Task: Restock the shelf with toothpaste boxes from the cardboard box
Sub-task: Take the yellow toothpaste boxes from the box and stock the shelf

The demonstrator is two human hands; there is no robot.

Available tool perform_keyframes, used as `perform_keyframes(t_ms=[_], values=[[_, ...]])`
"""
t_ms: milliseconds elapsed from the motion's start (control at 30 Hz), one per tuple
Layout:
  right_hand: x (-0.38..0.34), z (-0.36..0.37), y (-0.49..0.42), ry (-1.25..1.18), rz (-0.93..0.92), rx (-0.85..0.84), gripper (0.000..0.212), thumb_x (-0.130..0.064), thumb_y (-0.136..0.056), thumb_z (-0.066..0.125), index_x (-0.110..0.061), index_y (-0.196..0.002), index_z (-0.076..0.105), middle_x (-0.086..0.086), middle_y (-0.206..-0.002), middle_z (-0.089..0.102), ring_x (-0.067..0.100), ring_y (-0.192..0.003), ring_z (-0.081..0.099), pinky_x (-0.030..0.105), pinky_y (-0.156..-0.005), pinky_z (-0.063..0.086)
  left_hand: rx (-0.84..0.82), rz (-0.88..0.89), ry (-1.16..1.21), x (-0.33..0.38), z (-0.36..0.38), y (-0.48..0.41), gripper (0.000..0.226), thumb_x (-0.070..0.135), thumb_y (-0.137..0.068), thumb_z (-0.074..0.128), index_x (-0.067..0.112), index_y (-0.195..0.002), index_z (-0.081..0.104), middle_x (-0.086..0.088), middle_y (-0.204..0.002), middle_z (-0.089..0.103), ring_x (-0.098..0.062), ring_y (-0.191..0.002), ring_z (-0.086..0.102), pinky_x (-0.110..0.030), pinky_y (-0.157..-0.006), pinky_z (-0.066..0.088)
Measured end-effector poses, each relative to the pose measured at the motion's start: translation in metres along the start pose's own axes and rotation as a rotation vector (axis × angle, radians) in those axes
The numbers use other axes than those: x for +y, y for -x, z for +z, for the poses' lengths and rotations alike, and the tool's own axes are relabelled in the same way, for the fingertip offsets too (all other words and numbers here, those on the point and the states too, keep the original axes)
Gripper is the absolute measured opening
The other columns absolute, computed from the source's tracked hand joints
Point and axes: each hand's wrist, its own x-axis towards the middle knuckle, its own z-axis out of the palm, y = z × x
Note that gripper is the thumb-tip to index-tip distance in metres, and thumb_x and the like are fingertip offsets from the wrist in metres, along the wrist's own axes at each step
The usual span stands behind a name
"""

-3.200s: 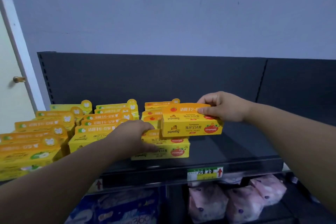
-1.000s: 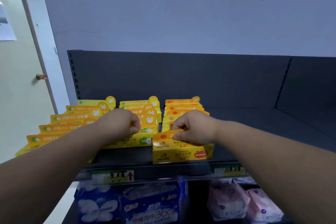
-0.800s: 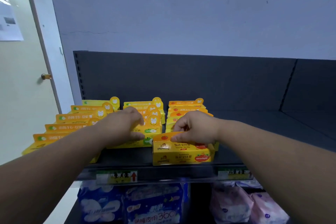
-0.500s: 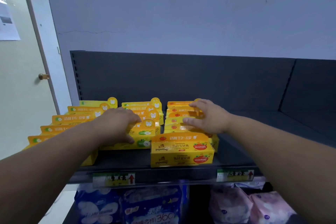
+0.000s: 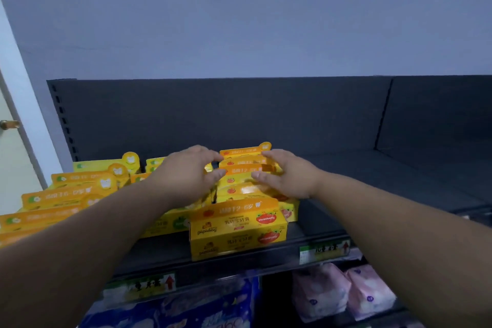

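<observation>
Toothpaste boxes stood in rows on the dark shelf, yellow with green or orange tops; the foremost orange-topped pair sat stacked at the shelf's front edge, near a price label; both hands reached past it to the orange-topped row behind; the left hand lay at that row's left side, the right hand at its right; fingers on each were apart and lightly curved, gripping nothing; contact was blurred; pink packs and blue packs lay below.
</observation>
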Motion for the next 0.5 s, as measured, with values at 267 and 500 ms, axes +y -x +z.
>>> perform_keyframes(t_ms=[267,500], values=[[0.064,-0.036,0.070,0.126,0.133,0.110,0.088,-0.075,-0.081,0.050,-0.031,-0.152,0.024,0.000,-0.162,0.014,0.025,-0.148,0.016,0.041,-0.119,0.024,0.063,0.179,-0.010,0.083,0.029,-0.007,0.042,0.047,-0.094,0.049,0.033,-0.134,0.049,0.005,-0.143,0.044,-0.017,-0.131,0.042,-0.035,-0.108,0.033],[0.147,-0.082,0.193,0.164,0.293,0.202,0.084,-0.072,-0.084,0.050,-0.033,-0.153,0.022,-0.005,-0.162,0.011,0.024,-0.148,0.013,0.043,-0.118,0.023,0.042,0.327,-0.015,0.207,0.065,0.006,0.046,0.049,-0.091,0.051,0.032,-0.134,0.049,0.005,-0.138,0.047,-0.018,-0.127,0.046,-0.033,-0.107,0.034]])
